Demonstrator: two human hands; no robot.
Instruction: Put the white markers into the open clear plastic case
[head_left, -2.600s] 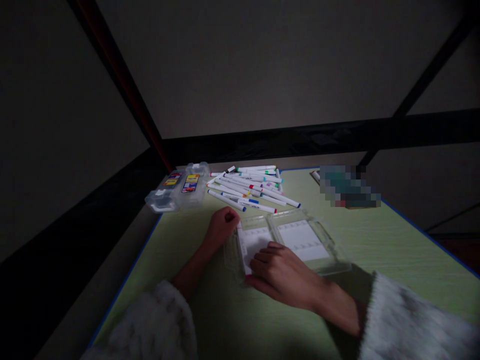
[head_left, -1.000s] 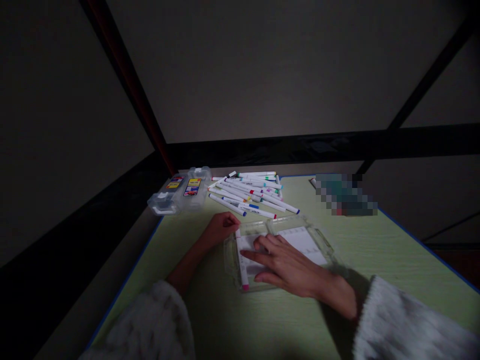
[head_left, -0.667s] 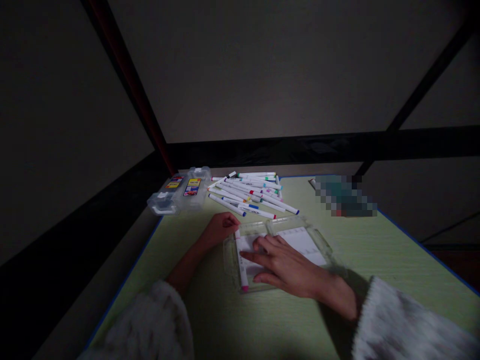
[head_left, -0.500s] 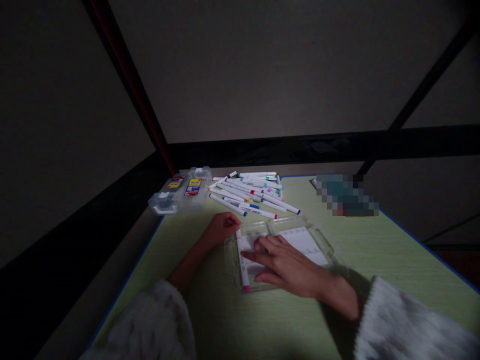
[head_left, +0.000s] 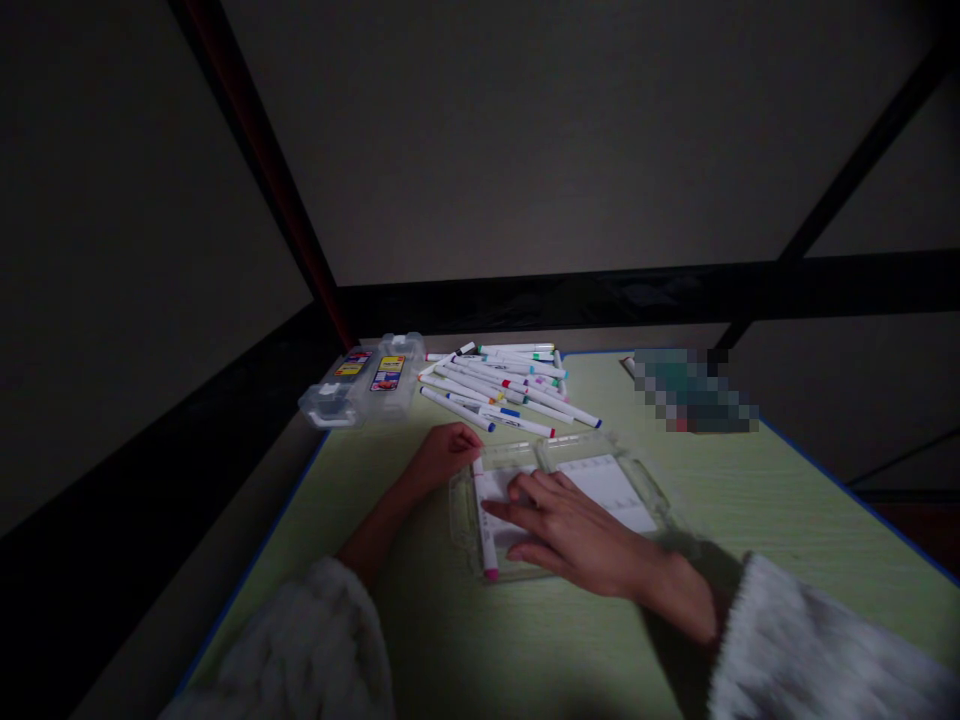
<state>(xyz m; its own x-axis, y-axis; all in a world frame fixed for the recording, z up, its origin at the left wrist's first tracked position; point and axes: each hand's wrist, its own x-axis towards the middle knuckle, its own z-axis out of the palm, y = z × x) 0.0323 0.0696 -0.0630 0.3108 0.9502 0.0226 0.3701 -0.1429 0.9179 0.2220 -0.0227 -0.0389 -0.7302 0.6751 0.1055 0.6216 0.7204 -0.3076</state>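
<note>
An open clear plastic case (head_left: pixel 517 572) lies on the table in front of me. Along its left side is a white marker (head_left: pixel 487 535) with a pink end towards me. My left hand (head_left: pixel 446 455) is at the far left corner of the case, fingers curled together by the marker's far end; what they grip, if anything, is hidden. My right hand (head_left: pixel 574 525) reaches over the case with its fingers spread, the index fingertip at the marker's middle. A white sheet (head_left: pixel 607 490) with faint print shows in the case's right half, partly behind that hand.
Several white markers (head_left: pixel 487 380) with coloured ends lie in a loose pile beyond the case. Another clear case (head_left: pixel 390 385) with labels stands at the back left. A pixelated flat object (head_left: pixel 690 392) is at the far right. The table (head_left: pixel 480 660) has blue edging.
</note>
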